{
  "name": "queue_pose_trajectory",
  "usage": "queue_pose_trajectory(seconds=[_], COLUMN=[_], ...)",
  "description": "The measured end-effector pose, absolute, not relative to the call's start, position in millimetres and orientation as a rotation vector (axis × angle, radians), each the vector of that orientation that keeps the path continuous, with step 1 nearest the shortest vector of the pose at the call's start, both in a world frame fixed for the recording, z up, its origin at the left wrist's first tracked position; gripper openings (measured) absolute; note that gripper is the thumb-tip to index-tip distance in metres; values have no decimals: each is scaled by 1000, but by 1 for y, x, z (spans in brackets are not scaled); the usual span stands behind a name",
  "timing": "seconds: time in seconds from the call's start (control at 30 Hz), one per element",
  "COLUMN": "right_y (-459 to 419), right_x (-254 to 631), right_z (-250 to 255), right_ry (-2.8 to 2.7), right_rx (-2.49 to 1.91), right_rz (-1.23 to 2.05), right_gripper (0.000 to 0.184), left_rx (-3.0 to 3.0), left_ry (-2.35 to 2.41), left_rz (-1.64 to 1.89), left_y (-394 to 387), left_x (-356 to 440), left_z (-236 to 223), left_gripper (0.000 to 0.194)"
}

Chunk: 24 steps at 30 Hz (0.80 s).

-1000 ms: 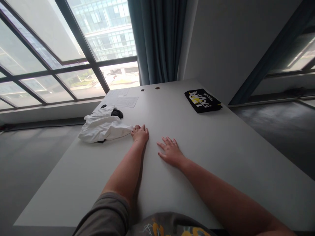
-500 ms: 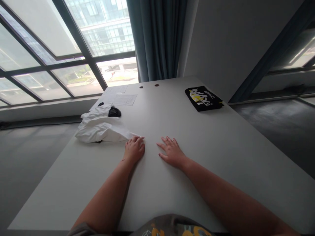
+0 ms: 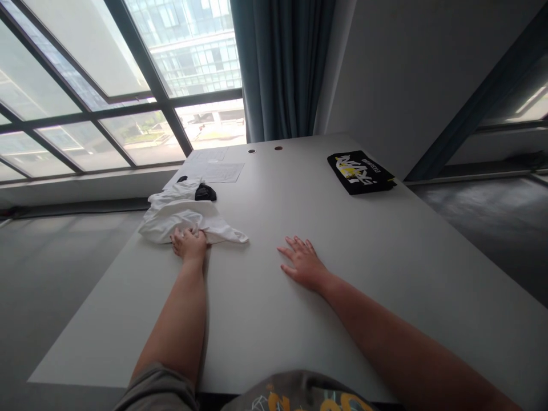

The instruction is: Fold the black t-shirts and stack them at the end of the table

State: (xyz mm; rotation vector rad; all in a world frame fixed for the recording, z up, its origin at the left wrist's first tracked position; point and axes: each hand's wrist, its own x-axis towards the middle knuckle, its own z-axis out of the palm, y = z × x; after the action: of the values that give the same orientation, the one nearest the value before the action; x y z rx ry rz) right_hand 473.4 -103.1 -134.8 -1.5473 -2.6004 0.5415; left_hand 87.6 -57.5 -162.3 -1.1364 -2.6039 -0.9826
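Observation:
A crumpled white garment (image 3: 184,214) with black parts (image 3: 206,192) lies at the left of the white table (image 3: 274,331). On its near edge is my left hand (image 3: 189,244), with bent fingers closed on the fabric, which bunches beneath them. One pointed end of the cloth stretches out to the right of that hand. My right hand (image 3: 303,264) rests palm down on the bare tabletop, fingers spread, holding nothing. Farther off at the right lies a folded black garment (image 3: 360,171) with a white and yellow print, apart from both hands.
Printed paper sheets (image 3: 225,172) lie flat behind the white garment. Two round cable holes (image 3: 278,148) sit near the table's far edge. Beyond stand a blue-grey curtain (image 3: 285,68), large windows (image 3: 132,137) at the left and a grey wall (image 3: 394,74) at the right.
My left hand has moved left, from the garment's pointed tip to its near edge, and the fingers have closed on the cloth. My right hand stays spread on the table. The view has shifted slightly.

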Motion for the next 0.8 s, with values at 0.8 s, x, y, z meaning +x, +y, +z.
queue_pose_trajectory(seconds=[0.8], right_y=[-102], right_x=[474], right_z=[-137], right_ry=[-2557], right_rx=[-1494], right_rz=[546], right_gripper=[53], left_rx=[-2312], left_ry=[-1989], left_rz=[-703], left_y=[-73], left_x=[176], left_z=[-145], left_gripper=[13])
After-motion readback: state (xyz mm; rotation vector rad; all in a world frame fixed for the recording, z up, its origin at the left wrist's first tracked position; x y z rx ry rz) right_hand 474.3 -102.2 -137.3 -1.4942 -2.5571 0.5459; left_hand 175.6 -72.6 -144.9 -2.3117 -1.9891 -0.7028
